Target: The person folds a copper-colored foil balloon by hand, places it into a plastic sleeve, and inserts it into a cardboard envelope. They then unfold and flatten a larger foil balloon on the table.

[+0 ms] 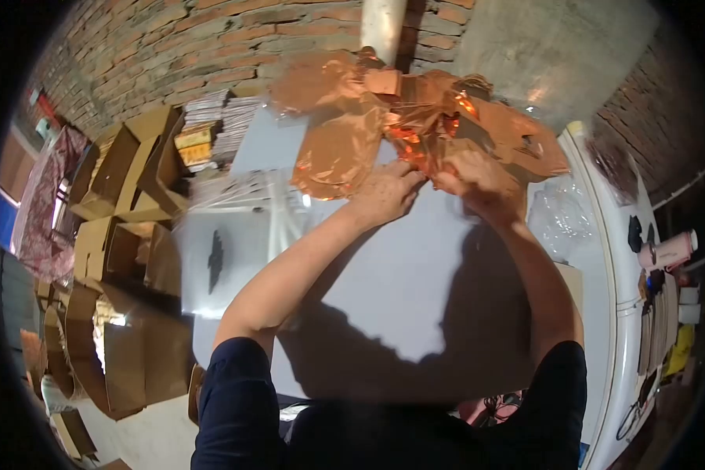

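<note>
A heap of shiny orange-copper plastic film packets (341, 149) lies at the far side of the white table (384, 274). Both of my hands reach to its near edge. My left hand (392, 192) has its fingers curled against the crumpled film in the middle of the heap. Just to the right, my right hand (478, 180) is closed at the same crumpled part, its fingers bent inward and somewhat blurred. Fingertips of both hands are partly hidden, but orange film shows between and beyond them.
Clear plastic sheets (231, 235) lie on the left of the table, and crumpled clear plastic (560, 215) on the right. Open cardboard boxes (145, 345) stand along the left side. Stacked packets (235, 125) sit behind them. A white pipe (382, 27) rises against the brick wall (211, 47).
</note>
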Available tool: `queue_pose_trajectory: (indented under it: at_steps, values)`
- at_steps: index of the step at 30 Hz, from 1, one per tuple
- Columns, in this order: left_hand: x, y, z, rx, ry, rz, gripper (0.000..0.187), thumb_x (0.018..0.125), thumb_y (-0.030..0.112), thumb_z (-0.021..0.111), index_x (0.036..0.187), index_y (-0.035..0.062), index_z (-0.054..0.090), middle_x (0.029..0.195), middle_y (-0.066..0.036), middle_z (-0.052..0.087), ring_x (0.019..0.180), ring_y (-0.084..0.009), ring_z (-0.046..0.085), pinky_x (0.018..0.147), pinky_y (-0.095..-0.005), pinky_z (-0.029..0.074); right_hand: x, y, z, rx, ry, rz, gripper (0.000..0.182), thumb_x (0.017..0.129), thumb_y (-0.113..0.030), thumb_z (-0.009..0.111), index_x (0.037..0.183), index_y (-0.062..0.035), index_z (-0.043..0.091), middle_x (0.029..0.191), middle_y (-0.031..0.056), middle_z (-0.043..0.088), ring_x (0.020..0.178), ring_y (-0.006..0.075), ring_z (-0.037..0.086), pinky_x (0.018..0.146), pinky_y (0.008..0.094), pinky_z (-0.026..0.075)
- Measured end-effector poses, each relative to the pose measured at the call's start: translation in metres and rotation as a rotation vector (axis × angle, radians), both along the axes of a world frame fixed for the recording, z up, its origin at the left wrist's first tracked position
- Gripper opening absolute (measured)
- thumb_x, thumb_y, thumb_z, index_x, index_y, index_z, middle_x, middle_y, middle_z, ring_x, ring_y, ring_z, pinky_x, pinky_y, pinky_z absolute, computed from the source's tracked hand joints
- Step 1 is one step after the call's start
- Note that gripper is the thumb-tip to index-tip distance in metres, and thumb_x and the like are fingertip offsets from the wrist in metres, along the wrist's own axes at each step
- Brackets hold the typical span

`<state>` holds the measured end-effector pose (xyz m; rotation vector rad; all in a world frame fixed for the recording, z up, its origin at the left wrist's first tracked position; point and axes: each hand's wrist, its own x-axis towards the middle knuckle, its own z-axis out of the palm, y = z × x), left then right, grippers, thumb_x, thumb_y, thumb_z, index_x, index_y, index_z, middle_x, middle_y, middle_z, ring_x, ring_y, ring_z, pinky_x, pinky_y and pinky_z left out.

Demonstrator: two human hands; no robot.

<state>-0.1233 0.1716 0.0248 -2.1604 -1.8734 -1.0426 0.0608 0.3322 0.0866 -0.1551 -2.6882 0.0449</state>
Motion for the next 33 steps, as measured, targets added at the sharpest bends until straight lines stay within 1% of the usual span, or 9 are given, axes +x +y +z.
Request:
queue_pose_trajectory:
  at_steps: [5, 13, 14, 17, 20, 23, 25, 31, 33]
  values:
    - [-0.004, 0.025, 0.010, 0.079, 0.075, 0.140, 0.050, 0.087, 0.012, 0.069, 0.136, 0.0093, 0.059, 0.137, -0.016, 0.052, 0.122, -0.0360, 0.054, 0.094, -0.0481, 0.050, -0.004, 0.017, -0.036, -0.068, 0.107, -0.101, 0.024, 0.092, -0.032, 0.069, 0.109, -0.0150, 0.072, 0.100, 0.0070, 0.064, 0.102, 0.0316, 0.061, 0.089, 0.0436, 0.047]
    - [-0.013, 0.075, 0.027, 0.120, 0.310, 0.364, 0.059, 0.081, 0.006, 0.066, 0.138, 0.0157, 0.060, 0.111, -0.010, 0.054, 0.106, -0.0311, 0.056, 0.084, -0.0434, 0.053, -0.006, -0.012, -0.013, 0.222, 0.069, 0.054, 0.014, 0.086, -0.022, 0.070, 0.084, -0.0094, 0.064, 0.090, 0.0077, 0.062, 0.090, 0.0248, 0.061, 0.080, 0.0395, 0.047]
    - [-0.016, 0.083, 0.027, 0.202, 0.351, 0.408, 0.043, 0.080, 0.016, 0.075, 0.123, 0.0163, 0.072, 0.110, -0.012, 0.055, 0.103, -0.0323, 0.056, 0.081, -0.0433, 0.054, -0.008, -0.013, -0.024, 0.352, -0.184, 0.040, 0.012, 0.087, -0.020, 0.066, 0.094, -0.0102, 0.065, 0.086, 0.0070, 0.061, 0.086, 0.0234, 0.062, 0.079, 0.0370, 0.048]
    - [-0.012, 0.096, 0.048, 0.233, 0.112, 0.477, 0.024, 0.085, 0.021, 0.075, 0.108, 0.0144, 0.078, 0.105, -0.013, 0.056, 0.104, -0.0333, 0.054, 0.081, -0.0435, 0.052, -0.004, -0.041, -0.035, 0.278, -0.010, 0.322, 0.020, 0.091, -0.023, 0.062, 0.105, -0.0084, 0.066, 0.092, 0.0085, 0.066, 0.090, 0.0266, 0.065, 0.086, 0.0415, 0.048]
    - [-0.019, 0.113, 0.070, 0.305, 0.053, 0.581, 0.019, 0.089, 0.026, 0.074, 0.100, 0.0125, 0.080, 0.107, -0.015, 0.059, 0.107, -0.0351, 0.053, 0.090, -0.0461, 0.049, -0.023, -0.031, -0.037, 0.328, 0.130, 0.105, 0.032, 0.094, -0.029, 0.059, 0.118, -0.0081, 0.064, 0.109, 0.0131, 0.068, 0.105, 0.0310, 0.065, 0.095, 0.0488, 0.047]
    - [-0.027, 0.117, 0.087, 0.385, 0.099, 0.526, 0.021, 0.092, 0.027, 0.071, 0.102, 0.0100, 0.079, 0.120, -0.017, 0.063, 0.112, -0.0357, 0.053, 0.095, -0.0466, 0.046, -0.039, -0.016, -0.003, -0.114, -0.530, -0.323, 0.039, 0.100, -0.034, 0.055, 0.128, -0.0077, 0.060, 0.128, 0.0192, 0.063, 0.120, 0.0387, 0.059, 0.103, 0.0573, 0.038]
    - [-0.026, 0.118, 0.094, 0.500, 0.129, 0.454, 0.022, 0.094, 0.025, 0.069, 0.103, 0.0079, 0.079, 0.115, -0.018, 0.068, 0.108, -0.0334, 0.059, 0.092, -0.0435, 0.049, -0.047, 0.008, -0.016, -0.109, -0.231, -0.293, 0.045, 0.100, -0.040, 0.046, 0.131, -0.0110, 0.061, 0.142, 0.0208, 0.055, 0.131, 0.0389, 0.053, 0.107, 0.0669, 0.032]
    - [-0.047, 0.120, 0.141, 0.241, -0.770, 0.224, 0.027, 0.097, 0.022, 0.062, 0.106, 0.0000, 0.076, 0.083, -0.015, 0.072, 0.081, -0.0220, 0.069, 0.079, -0.0338, 0.054, -0.068, 0.042, -0.050, -0.189, -0.342, -0.499, 0.055, 0.097, -0.044, 0.041, 0.130, -0.0082, 0.066, 0.150, 0.0169, 0.050, 0.140, 0.0395, 0.045, 0.110, 0.0799, 0.022]
    - [-0.035, 0.099, 0.178, 0.402, -0.873, 0.055, 0.034, 0.104, 0.029, 0.059, 0.101, -0.0007, 0.075, 0.079, 0.000, 0.069, 0.072, -0.0113, 0.058, 0.067, -0.0291, 0.049, -0.069, 0.040, -0.032, -0.241, -0.509, -0.527, 0.061, 0.100, -0.046, 0.036, 0.138, -0.0044, 0.060, 0.157, 0.0204, 0.041, 0.142, 0.0403, 0.041, 0.116, 0.0653, 0.028]
